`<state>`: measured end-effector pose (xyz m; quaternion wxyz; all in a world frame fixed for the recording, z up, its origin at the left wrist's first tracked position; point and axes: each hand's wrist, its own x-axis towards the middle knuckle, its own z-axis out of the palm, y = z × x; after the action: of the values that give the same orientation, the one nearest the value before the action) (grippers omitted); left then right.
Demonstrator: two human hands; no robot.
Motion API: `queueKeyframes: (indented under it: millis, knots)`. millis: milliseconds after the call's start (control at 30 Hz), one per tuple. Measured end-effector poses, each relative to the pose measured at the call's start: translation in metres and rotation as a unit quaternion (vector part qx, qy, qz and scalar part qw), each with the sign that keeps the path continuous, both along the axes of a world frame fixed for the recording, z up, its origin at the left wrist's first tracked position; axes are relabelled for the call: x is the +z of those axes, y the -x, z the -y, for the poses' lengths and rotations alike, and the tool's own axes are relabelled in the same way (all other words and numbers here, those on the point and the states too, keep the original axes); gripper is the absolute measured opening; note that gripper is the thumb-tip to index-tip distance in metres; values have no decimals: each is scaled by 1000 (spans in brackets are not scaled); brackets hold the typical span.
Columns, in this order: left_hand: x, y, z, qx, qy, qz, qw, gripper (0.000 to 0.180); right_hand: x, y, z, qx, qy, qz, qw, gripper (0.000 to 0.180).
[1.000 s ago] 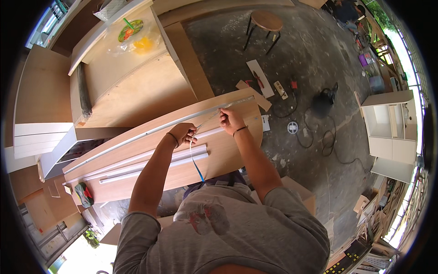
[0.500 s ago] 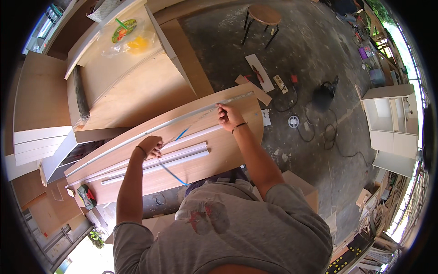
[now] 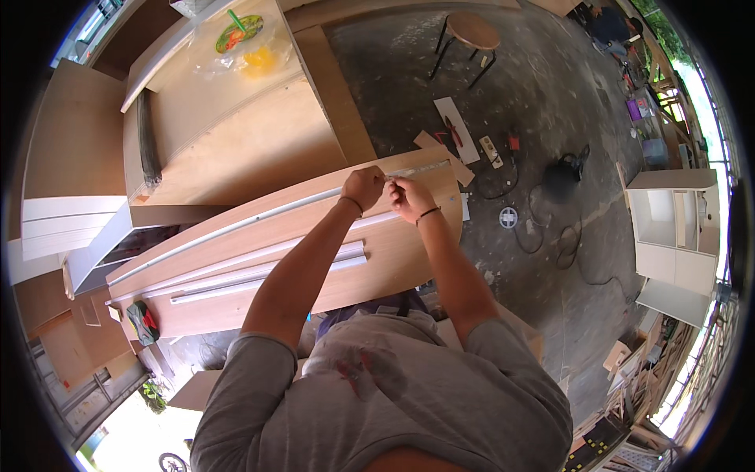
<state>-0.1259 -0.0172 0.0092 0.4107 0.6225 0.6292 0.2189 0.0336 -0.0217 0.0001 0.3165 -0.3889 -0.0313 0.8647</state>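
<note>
My left hand (image 3: 363, 189) and my right hand (image 3: 408, 200) are close together over the right part of a wood-look panel (image 3: 405, 259) with a curved far edge. Both are closed, their fingertips pinching at a thin clear plastic strip (image 3: 388, 178), of which only a small bit shows between them. Beneath the hands runs a long slim whitish profile (image 3: 228, 238) along the panel's far side, its right end (image 3: 425, 167) looking shiny and crinkled. Nearer to me lie another long thin white strip (image 3: 212, 277) and shorter white channels (image 3: 271, 275).
A red-and-dark pouch (image 3: 142, 322) lies at the panel's left end. Beyond is a plywood cabinet (image 3: 244, 145) bearing plastic bags (image 3: 258, 61). Red-handled pliers (image 3: 453, 132), a power strip (image 3: 491, 152), cables and a round stool (image 3: 472, 31) are on the floor.
My left hand has moved right and away from me, up to my right hand. The clear strip with blue parts, earlier stretched between the hands and trailing toward me, is now mostly out of sight.
</note>
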Motion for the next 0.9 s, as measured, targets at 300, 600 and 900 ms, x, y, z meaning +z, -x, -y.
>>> queueKeyframes:
  millis: [300, 600, 900]
  knots:
    - [16, 14, -6, -6, 50, -146, 988, 19, -25, -65, -15, 150, -456, 725, 493, 31]
    - [11, 27, 4, 59, 59, -181, 980, 19, 24, -58, -23, 321, -381, 744, 446, 30]
    - [0, 30, 4, 113, 154, -177, 966, 22, 10, -26, -1, 289, -521, 649, 472, 36]
